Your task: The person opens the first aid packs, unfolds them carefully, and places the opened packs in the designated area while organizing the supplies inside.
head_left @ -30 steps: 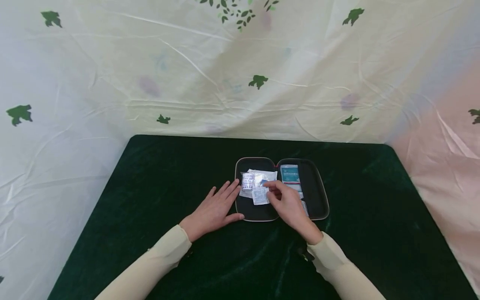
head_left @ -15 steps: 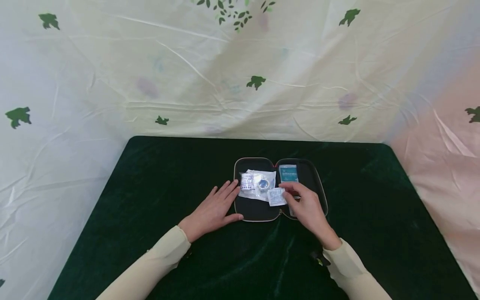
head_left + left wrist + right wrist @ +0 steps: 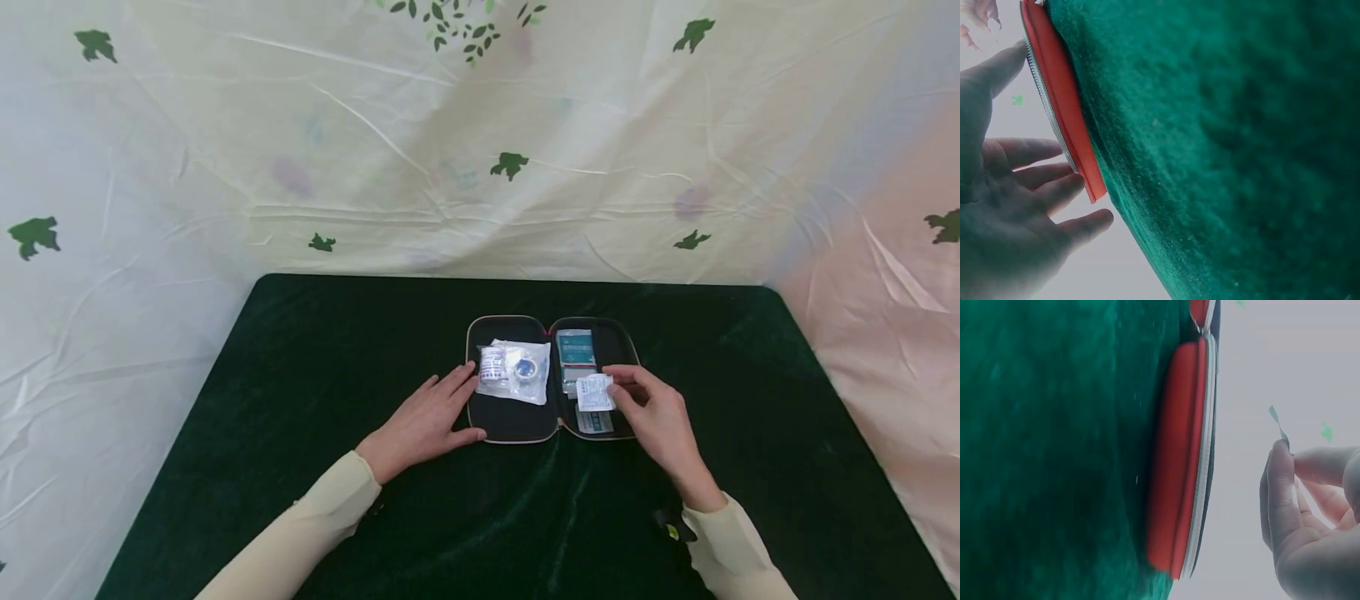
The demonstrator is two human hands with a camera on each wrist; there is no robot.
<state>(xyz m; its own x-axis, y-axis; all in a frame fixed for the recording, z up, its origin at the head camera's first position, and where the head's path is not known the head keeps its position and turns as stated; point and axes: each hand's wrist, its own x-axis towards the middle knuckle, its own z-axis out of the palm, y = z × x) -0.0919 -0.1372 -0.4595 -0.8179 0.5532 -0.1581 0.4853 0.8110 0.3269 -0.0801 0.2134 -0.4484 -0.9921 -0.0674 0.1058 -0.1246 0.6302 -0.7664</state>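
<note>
A zip case (image 3: 513, 427), black inside and red outside, lies unfolded on the table. Between thumb and fingers, my right hand (image 3: 663, 421) pinches a small white printed sachet (image 3: 595, 392) above the case's right half. Edge-on, that sachet (image 3: 1275, 417) appears as a thin strip in the right wrist view. My left hand (image 3: 422, 422) rests with spread, straight fingers at the case's left rim. In the left half lie a wrapped white roll (image 3: 492, 364) and a clear bag with a blue-ringed roll (image 3: 526, 369). A teal-and-white packet (image 3: 576, 344) is in the right half.
Another small packet (image 3: 595, 422) lies low in the right half, partly under the sachet in this view. Dark green velvet cloth (image 3: 337, 350) covers the table. Pale patterned fabric (image 3: 420, 125) hangs behind and at both sides.
My right hand has lifted the sachet from the left half and carried it rightward over the right half, uncovering the blue-ringed roll. My left hand has stayed at the rim.
</note>
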